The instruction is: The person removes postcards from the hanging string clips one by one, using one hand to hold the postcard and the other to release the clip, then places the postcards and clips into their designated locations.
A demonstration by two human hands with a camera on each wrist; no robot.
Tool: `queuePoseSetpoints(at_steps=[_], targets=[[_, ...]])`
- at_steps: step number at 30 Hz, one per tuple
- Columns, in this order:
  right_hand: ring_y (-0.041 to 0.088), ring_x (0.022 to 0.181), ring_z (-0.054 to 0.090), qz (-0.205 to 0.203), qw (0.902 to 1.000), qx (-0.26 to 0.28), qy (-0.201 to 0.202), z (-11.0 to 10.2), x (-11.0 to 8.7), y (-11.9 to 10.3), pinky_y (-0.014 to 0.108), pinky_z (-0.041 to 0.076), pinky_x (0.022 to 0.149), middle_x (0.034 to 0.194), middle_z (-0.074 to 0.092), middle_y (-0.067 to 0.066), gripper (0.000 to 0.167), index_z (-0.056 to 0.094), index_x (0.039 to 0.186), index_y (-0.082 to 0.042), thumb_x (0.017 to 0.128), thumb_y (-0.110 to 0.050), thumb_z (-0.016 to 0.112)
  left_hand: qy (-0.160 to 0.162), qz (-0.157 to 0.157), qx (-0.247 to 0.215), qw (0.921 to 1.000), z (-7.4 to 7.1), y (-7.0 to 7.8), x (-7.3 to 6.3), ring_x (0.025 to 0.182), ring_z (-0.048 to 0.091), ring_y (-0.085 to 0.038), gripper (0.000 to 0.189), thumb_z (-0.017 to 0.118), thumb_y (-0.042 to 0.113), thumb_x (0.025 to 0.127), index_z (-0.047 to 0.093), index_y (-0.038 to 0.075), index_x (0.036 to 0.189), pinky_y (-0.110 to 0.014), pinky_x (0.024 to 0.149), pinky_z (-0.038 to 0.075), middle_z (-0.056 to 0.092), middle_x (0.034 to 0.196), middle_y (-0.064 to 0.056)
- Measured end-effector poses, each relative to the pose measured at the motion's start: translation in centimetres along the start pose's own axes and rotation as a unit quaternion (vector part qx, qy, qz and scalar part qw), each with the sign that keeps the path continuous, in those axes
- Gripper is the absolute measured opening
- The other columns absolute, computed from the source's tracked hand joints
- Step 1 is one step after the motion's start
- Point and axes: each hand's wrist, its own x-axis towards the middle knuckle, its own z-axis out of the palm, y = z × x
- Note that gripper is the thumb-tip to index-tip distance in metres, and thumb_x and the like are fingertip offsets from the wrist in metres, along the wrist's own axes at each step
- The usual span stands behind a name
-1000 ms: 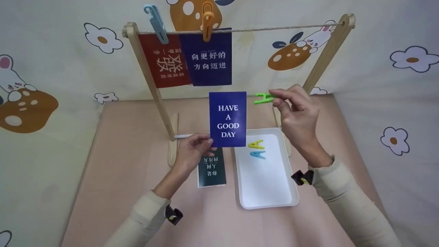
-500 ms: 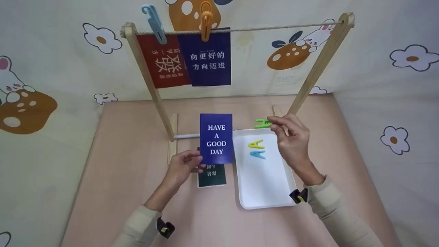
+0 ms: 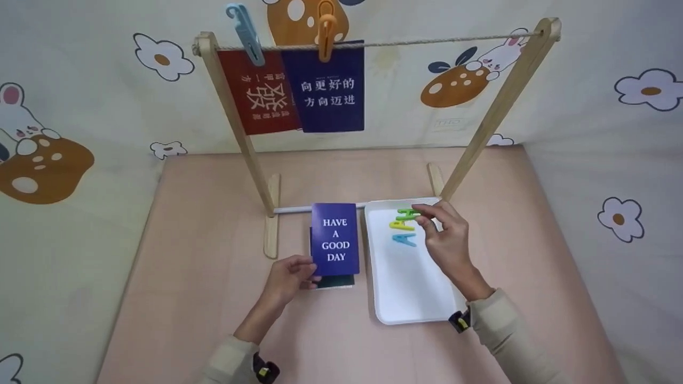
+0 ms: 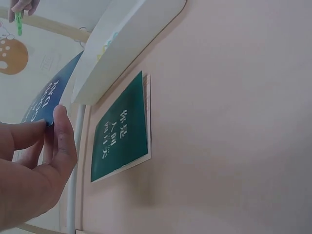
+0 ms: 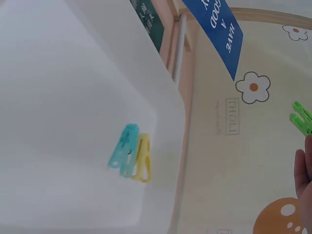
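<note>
My left hand (image 3: 288, 280) pinches the lower left corner of a blue card (image 3: 334, 240) lettered "HAVE A GOOD DAY". In the left wrist view the card is held off the table, above a small stack topped by a dark green card (image 4: 122, 126). My right hand (image 3: 447, 240) pinches a green clothespin (image 3: 407, 214) between thumb and fingertips, over the far end of a white tray (image 3: 416, 314). Inside that tray lie a yellow clothespin (image 3: 401, 225) and a blue clothespin (image 3: 404, 239), side by side.
Behind the hands stands a wooden frame (image 3: 496, 112) with a rope (image 3: 427, 41) along its top. A red card (image 3: 261, 93) hangs there by a light blue clip (image 3: 246, 34). An orange clip (image 3: 326, 32) holds a dark blue card (image 3: 333, 114) beside it.
Both hands have come down toward the table, the left with the blue card and the right with the green clothespin. The hanging cards stay as they were.
</note>
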Motion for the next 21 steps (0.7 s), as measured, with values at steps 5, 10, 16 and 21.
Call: queuePoseSetpoints(at_steps=[5,10,16,21], targets=[[0.016,0.083,0.066,0.027,0.9988,-0.027,-0.032,0.5,-1.4,1.3,0.007,0.051,0.072,0.084,0.061,0.009,0.018,0.076,0.102,0.001,0.085,0.003,0.074,0.011,-0.019,-0.003,0.9998,0.3,-1.5,-0.1,0.073,0.073,-0.018,0.021,0.061,-0.002,0.095,0.066,-0.01,0.113,-0.03,0.066,0.064,0.075,0.093,-0.018],[0.015,0.079,0.066,0.054,0.9921,-0.081,-0.079,1.1,-2.9,3.1,0.012,0.052,0.065,0.083,0.062,0.007,0.018,0.076,0.101,0.0,0.084,-0.003,0.075,0.013,-0.027,-0.014,0.9995,0.8,-2.9,-0.3,0.066,0.072,-0.017,0.021,0.061,-0.006,0.093,0.064,-0.014,0.112,-0.032,0.063,0.064,0.074,0.089,-0.021],[0.013,0.073,0.058,0.1,0.9784,-0.123,-0.133,1.5,-4.5,4.9,0.015,0.045,0.055,0.082,0.062,0.007,0.02,0.075,0.102,-0.001,0.082,-0.003,0.077,0.037,-0.032,-0.02,0.9986,1.0,-4.2,-0.4,0.061,0.069,-0.015,0.019,0.059,-0.008,0.091,0.062,-0.018,0.107,-0.034,0.062,0.065,0.072,0.085,-0.024],[0.012,0.074,0.056,0.15,0.9656,-0.142,-0.158,1.8,-5.2,5.6,0.015,0.047,0.057,0.084,0.062,0.005,0.023,0.075,0.106,-0.003,0.084,0.0,0.076,0.053,-0.041,0.004,0.9977,1.3,-4.8,-0.4,0.061,0.071,-0.015,0.02,0.06,-0.005,0.092,0.063,-0.016,0.108,-0.031,0.061,0.065,0.073,0.087,-0.023]])
